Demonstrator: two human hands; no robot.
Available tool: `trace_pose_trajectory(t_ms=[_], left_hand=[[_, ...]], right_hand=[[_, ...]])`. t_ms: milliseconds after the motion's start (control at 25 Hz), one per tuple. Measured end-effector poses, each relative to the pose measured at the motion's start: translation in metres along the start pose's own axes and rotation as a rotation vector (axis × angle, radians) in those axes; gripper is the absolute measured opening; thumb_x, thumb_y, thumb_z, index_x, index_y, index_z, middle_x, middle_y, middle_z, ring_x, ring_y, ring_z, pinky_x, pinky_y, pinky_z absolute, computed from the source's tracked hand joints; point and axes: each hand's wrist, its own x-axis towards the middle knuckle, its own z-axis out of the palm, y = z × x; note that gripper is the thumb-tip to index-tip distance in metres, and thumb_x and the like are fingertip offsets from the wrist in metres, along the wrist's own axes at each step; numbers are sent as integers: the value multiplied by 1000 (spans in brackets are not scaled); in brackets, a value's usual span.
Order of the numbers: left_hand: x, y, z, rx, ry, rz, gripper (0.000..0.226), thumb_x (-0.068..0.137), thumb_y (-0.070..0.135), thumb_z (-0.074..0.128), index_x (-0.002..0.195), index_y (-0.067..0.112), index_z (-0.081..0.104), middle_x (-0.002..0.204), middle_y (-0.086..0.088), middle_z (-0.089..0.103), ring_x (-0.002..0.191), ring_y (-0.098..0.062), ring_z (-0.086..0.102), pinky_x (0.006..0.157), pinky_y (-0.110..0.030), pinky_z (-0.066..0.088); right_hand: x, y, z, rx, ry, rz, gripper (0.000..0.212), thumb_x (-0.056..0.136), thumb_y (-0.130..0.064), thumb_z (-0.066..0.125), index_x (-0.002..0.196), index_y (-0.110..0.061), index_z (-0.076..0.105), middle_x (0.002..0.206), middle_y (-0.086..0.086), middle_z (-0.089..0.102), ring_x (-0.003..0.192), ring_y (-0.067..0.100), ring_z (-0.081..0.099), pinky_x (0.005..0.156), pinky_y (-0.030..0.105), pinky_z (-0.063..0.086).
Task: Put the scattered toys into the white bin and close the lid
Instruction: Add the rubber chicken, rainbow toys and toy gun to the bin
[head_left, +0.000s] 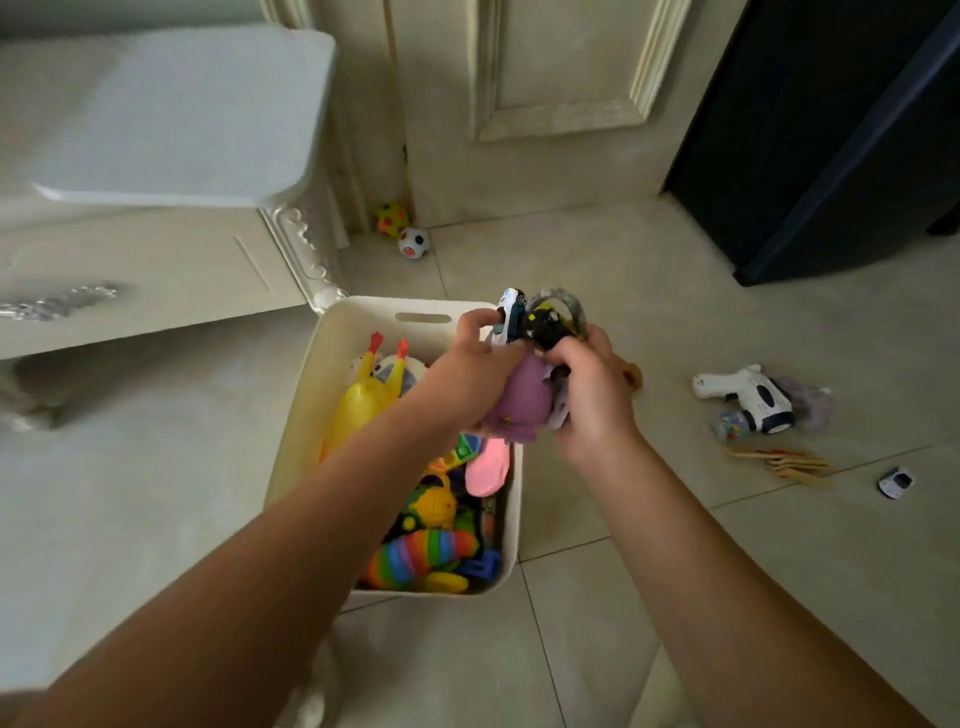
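Observation:
The white bin (358, 322) stands open on the floor, filled with toys such as a yellow rubber chicken (358, 405) and a rainbow slug (415, 556). Over its right rim both hands clutch a bundle of toys. My left hand (467, 374) grips a purple plush toy (519, 400) and a white and blue toy car (510, 312). My right hand (592, 395) holds a black toy (543, 322) against the plush. On the cabinet at upper left lies a white lid (176, 114).
Loose on the tiles at right are a white toy gun (753, 400), wooden sticks (789, 462) and a small car (896, 483). Two balls (402, 228) sit by the door at the back. A dark cabinet (831, 156) stands at far right.

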Motion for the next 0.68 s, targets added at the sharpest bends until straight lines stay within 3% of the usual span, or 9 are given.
trace_pose_trajectory(t_ms=[80,160,280,320,400,520,600,680], left_hand=[[-12,-19,-38,109,3,-91,40,90,35,59,126,34,41,97,-12,61,86,-48,69,74,-62,55],[-20,-46,-67,231,-56,-216,42,89,35,60,125,34,39,105,-25,65,86,-52,67,79,-58,55],[-29,-84,-100,535,-146,-290,52,87,30,64,133,29,40,127,-14,56,101,-37,64,84,-46,56],[-30,-94,-108,694,-183,-280,58,85,27,65,137,29,39,131,-11,53,106,-31,60,86,-41,54],[-33,-107,-118,950,-231,-221,68,81,21,69,141,27,38,135,-9,52,112,-28,55,88,-34,49],[-28,-115,-127,1009,-265,-213,82,77,20,75,146,28,31,136,-7,51,115,-27,55,88,-32,50],[-24,-119,-123,1048,-265,-194,92,73,25,78,147,30,25,139,-8,47,119,-28,52,89,-32,49],[-23,-129,-113,1137,-199,-139,97,68,35,81,146,32,24,140,-7,43,123,-30,50,95,-38,49]], right_hand=[[-21,26,23,-56,-42,99,25,80,2,44,86,-19,56,75,11,55,63,23,52,54,26,39],[-32,56,30,-146,-82,259,26,78,1,43,94,-16,55,82,14,55,65,26,54,60,32,44],[-33,88,26,-535,-189,439,34,74,-6,49,106,-16,55,103,18,62,86,34,62,76,47,56],[-33,92,22,-729,-239,453,34,75,-8,52,108,-14,55,108,17,61,93,33,61,79,45,55],[-34,98,20,-1032,-308,412,39,78,-15,59,116,-13,53,111,11,59,97,27,57,79,37,51],[-35,106,24,-1289,-385,208,47,78,-35,64,120,-21,52,110,4,64,96,23,61,81,34,54],[-36,110,25,-1497,-355,29,38,89,-47,55,118,-23,51,105,3,62,92,23,61,73,31,50],[-35,109,23,-1740,-322,-96,32,96,-45,47,114,-19,51,102,4,62,90,23,60,71,31,47]])
